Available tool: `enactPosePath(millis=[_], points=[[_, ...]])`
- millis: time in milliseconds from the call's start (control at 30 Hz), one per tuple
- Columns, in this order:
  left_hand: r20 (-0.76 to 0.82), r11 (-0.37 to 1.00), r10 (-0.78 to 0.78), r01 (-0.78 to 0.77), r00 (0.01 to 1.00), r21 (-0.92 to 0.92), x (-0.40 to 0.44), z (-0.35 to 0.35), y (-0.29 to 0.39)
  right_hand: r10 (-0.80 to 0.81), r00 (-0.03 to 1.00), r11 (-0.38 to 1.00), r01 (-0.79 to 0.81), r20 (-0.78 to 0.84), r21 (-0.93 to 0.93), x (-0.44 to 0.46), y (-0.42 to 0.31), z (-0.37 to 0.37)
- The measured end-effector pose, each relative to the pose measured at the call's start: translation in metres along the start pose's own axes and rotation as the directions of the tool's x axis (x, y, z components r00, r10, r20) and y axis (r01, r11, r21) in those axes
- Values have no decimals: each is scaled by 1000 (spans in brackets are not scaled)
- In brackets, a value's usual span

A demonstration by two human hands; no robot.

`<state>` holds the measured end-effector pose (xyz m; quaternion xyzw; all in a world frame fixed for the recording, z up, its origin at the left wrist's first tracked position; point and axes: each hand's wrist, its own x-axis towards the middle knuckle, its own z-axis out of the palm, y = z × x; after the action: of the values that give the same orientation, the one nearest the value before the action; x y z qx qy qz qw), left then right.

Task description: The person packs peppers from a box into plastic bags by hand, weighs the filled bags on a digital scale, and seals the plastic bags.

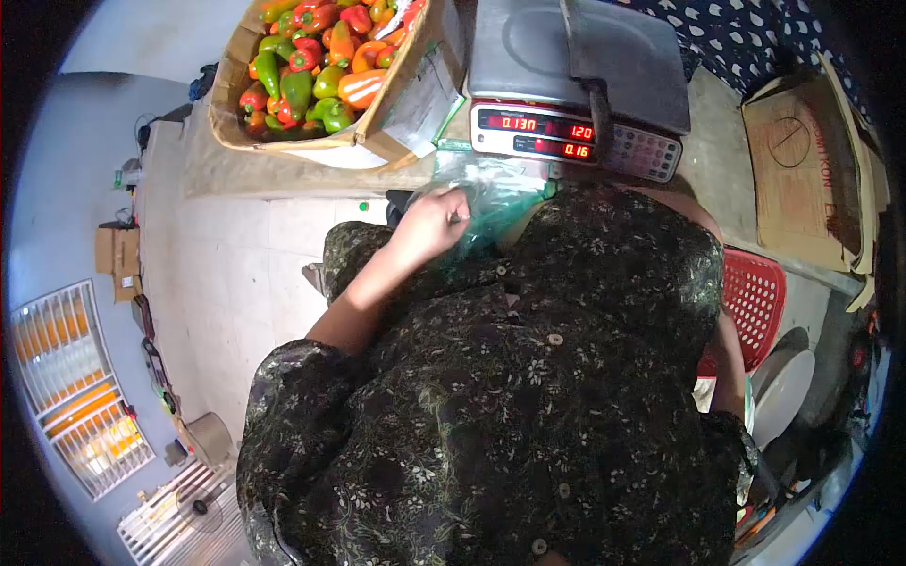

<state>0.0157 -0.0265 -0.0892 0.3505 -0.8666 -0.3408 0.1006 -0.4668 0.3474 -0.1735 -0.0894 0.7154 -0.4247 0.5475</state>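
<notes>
My left hand [436,224] is closed, fingers curled, on a thin see-through plastic bag [491,193] with a green tint. The bag spreads over my lap just below the front edge of the digital scale [576,71]. Red digits glow on the scale's display, among them 1.20 and 0.16. My right forearm [728,368] shows at the right side of my body; the hand at its end is hidden behind my clothing, so its fingers cannot be seen. Left of the scale stands a cardboard box [415,113] full of red, orange and green peppers [326,61].
A dark strap-like strip [596,99] hangs over the scale's plate and display. An open cardboard box [797,165] stands at the right. Below it are a red perforated basket [755,302] and a pale round basin [785,396]. Tiled floor [255,255] lies to my left.
</notes>
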Motion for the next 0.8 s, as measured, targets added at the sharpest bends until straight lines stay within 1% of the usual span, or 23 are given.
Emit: enactPosePath(millis=[100, 167, 200, 233, 300, 333, 367, 433, 467, 567, 633, 700, 733, 800], points=[[108, 996, -69, 74, 992, -44, -3, -48, 43, 25, 1000, 1000, -25, -15, 2, 0, -6, 3], [-19, 987, 7, -10, 1000, -163, -4, -70, 56, 37, 999, 999, -36, -27, 11, -5, -7, 6], [-142, 983, 76, -98, 987, -156, -4, -84, 65, 44, 999, 999, -44, -32, 15, -7, -9, 8], [-267, 973, 143, -184, 953, -136, -3, -100, 77, 53, 998, 998, -52, -36, 20, -9, -12, 10], [-544, 870, 57, -309, 837, -384, -5, -125, 101, 75, 997, 997, -74, -34, 22, -16, -20, 15], [-659, 823, 71, -418, 749, -386, -1, -136, 104, -35, 999, 999, 35, -8, 1, -12, -15, 14], [-759, 769, 73, -521, 647, -370, 5, -146, 106, -25, 1000, 1000, 25, -17, -11, -8, -12, 10], [-834, 691, 28, -613, 551, -382, 13, -160, 113, -21, 999, 1000, 21, -32, -18, -5, -10, 7], [-839, 676, 17, -625, 544, -392, 16, -165, 109, -17, 999, 1000, 16, -40, -21, -3, -8, 6], [-789, 607, -137, -579, 599, -545, 23, -164, 104, -3, 998, 1000, 1, -68, -21, -4, -3, 4], [-744, 634, -139, -519, 653, -573, 25, -159, 101, 2, 997, 1000, -4, -82, -25, -1, -1, 1], [-677, 646, -106, -468, 728, -604, 23, -154, 100, 6, 996, 999, -9, -91, -37, 2, 3, -1], [-668, 674, -103, -443, 737, -592, 21, -153, 100, 4, 996, 999, -9, -92, -46, 4, 4, -2], [-763, 723, -41, -508, 645, -469, 16, -157, 114, -13, 996, 997, 6, -87, -78, 6, 3, -1]])
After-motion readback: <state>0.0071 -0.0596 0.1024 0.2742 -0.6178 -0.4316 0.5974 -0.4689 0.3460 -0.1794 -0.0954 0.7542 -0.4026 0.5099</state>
